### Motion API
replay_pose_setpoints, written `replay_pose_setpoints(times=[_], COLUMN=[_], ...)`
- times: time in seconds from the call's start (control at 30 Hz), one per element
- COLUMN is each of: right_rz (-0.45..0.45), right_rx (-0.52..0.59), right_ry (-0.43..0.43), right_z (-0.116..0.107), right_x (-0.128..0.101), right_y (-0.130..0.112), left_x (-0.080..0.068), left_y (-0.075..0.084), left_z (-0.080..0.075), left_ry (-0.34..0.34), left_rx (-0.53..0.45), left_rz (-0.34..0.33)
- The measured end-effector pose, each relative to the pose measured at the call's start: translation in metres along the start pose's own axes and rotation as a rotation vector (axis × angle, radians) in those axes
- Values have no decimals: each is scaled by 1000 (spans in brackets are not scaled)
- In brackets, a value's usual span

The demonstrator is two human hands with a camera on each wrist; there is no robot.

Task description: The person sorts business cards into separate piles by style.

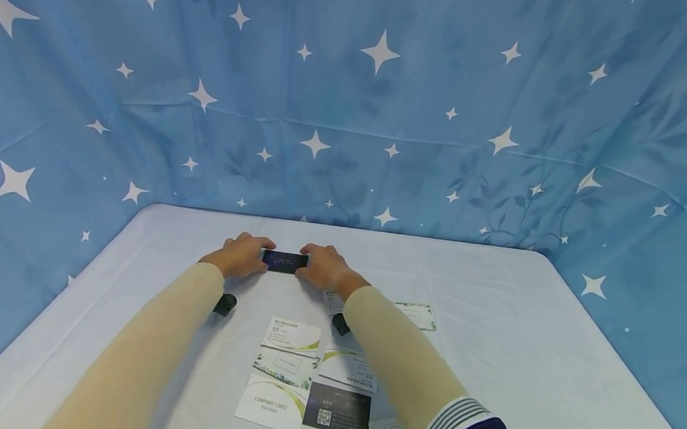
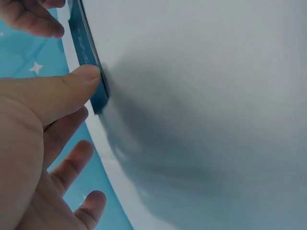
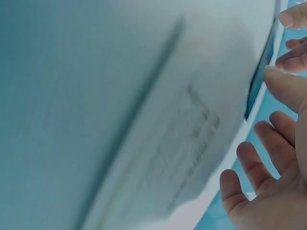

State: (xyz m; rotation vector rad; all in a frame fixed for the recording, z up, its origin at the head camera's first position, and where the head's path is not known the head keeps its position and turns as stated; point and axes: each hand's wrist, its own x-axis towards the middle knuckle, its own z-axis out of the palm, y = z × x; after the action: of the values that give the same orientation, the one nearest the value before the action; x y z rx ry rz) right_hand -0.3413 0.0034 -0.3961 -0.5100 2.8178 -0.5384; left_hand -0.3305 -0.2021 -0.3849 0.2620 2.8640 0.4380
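— Where is the dark card [image 1: 284, 261]?

— Out toward the far side of the bench [image 1: 491, 331], flat or nearly flat on the white cloth, between the two hands. The left hand [image 1: 239, 256] has it at its left end, the right hand [image 1: 323, 267] at its right end.

— How do the fingers sit?

— In the left wrist view the left thumb [image 2: 72, 86] presses against the card's edge [image 2: 88, 52], the other fingers loosely spread beneath. The right wrist view shows the right thumb at the opposite end of the card [image 3: 259, 81], the remaining fingers [image 3: 249, 163] relaxed and apart. Both hands pinch it lightly by the ends — whether it is lifted clear of the cloth, I cannot tell.

— Anything else on the bench?

— Nearer the person, several cards: a white one with a green swoosh [image 1: 294, 335], one reading "COMPANY LOGO" [image 1: 272, 403], a black one with a QR code [image 1: 338, 410], and one with a leafy border [image 1: 417, 315] beside the right forearm. A blue cloth with white stars [image 1: 352, 95] hangs behind.
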Motion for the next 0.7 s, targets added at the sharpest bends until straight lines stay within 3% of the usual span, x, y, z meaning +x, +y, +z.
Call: replay_pose_setpoints(times=[0.3,0.53,0.7], right_rz=[-98,-140,-162], right_rx=[55,82,120], right_ry=[3,-8,-4], right_z=[-21,-29,-26], right_x=[-27,-66,-106], right_y=[14,38,49], left_x=[-11,-36,-60], left_y=[17,34,49], left_z=[2,9,29], left_ry=[54,86,112], left_rx=[-43,-50,-54], left_rz=[95,157,196])
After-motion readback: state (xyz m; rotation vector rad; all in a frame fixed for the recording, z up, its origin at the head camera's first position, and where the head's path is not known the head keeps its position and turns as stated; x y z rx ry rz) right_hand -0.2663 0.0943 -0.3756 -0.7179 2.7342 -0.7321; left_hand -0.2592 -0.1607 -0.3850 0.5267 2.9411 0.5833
